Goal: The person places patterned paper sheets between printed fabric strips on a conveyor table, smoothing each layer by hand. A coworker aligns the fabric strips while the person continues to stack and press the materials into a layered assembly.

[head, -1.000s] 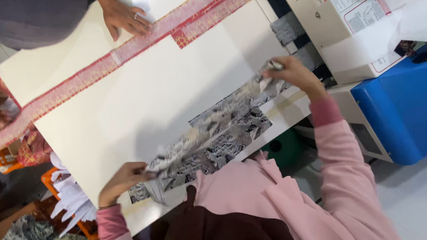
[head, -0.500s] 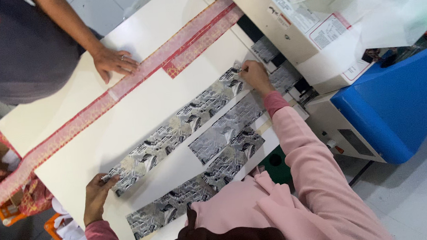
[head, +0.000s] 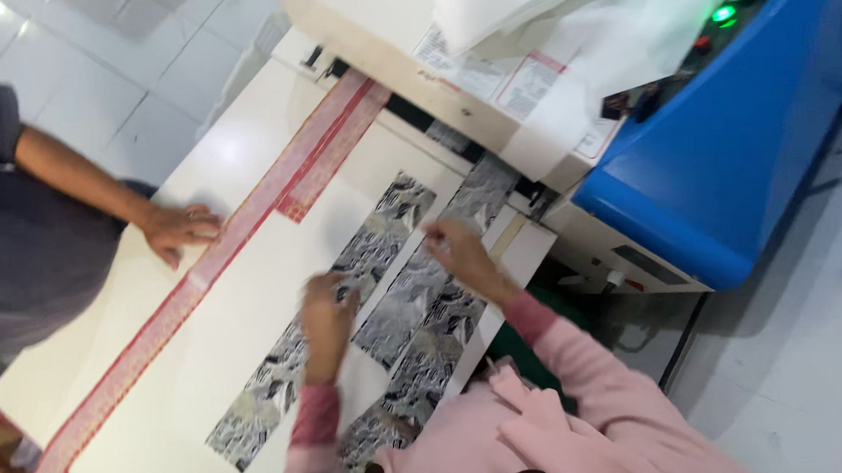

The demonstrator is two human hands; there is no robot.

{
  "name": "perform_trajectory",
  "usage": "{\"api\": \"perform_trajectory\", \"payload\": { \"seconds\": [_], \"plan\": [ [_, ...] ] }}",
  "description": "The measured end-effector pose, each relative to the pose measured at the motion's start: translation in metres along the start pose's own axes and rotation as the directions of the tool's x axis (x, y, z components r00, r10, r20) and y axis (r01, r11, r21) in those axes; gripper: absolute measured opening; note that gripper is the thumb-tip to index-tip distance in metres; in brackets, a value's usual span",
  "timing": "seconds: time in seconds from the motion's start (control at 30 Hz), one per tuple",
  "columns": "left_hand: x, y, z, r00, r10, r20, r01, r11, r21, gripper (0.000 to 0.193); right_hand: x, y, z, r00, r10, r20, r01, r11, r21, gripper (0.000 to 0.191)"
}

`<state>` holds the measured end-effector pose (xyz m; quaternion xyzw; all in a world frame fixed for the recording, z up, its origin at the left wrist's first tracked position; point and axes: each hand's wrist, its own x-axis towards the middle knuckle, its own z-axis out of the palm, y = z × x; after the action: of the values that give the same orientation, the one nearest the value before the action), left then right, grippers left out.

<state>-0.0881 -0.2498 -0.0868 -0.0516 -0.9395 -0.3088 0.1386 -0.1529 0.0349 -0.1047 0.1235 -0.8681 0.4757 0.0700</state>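
Two black-and-white patterned strips [head: 342, 301] lie side by side on a cream table [head: 156, 403], running toward a cream machine [head: 407, 30] with a blue housing [head: 731, 146]. Left hand [head: 328, 317], fingers curled, presses on the left strip; right hand [head: 457, 254] rests on the right strip [head: 426, 305], its grip blurred, so I cannot tell. A co-worker's hand [head: 178, 229] lies flat beside a long red strip [head: 242, 219]. White rectangular labels [head: 499, 78] sit on the machine's face
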Motion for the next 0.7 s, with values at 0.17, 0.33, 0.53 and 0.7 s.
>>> {"api": "perform_trajectory", "payload": {
  "seconds": [0.17, 0.33, 0.53, 0.7],
  "plan": [
    [0.107, 0.134, 0.062, 0.916, 0.385, 0.115, -0.349, 0.904, -0.249, 0.032, -0.032, -0.031, -0.05, 0.968, -0.174, -0.181, 0.158, 0.983, -0.098, 0.027],
    [0.11, 0.197, 0.073, 0.877, 0.435, 0.205, -0.335, 0.858, -0.389, 0.025, 0.029, 0.0, -0.189, 0.856, -0.223, -0.466, -0.152, 0.753, -0.64, 0.046],
    [0.091, 0.18, 0.049, 0.872, 0.438, 0.221, -0.337, 0.862, -0.377, 0.022, 0.135, 0.033, -0.278, 0.944, -0.168, -0.284, -0.145, 0.56, -0.815, 0.026],
    [0.113, 0.165, 0.021, 0.915, 0.385, 0.122, -0.323, 0.879, -0.35, 0.024, 0.152, -0.011, -0.295, 0.85, -0.349, -0.394, 0.147, 0.876, -0.46, 0.006]
  ]
}}
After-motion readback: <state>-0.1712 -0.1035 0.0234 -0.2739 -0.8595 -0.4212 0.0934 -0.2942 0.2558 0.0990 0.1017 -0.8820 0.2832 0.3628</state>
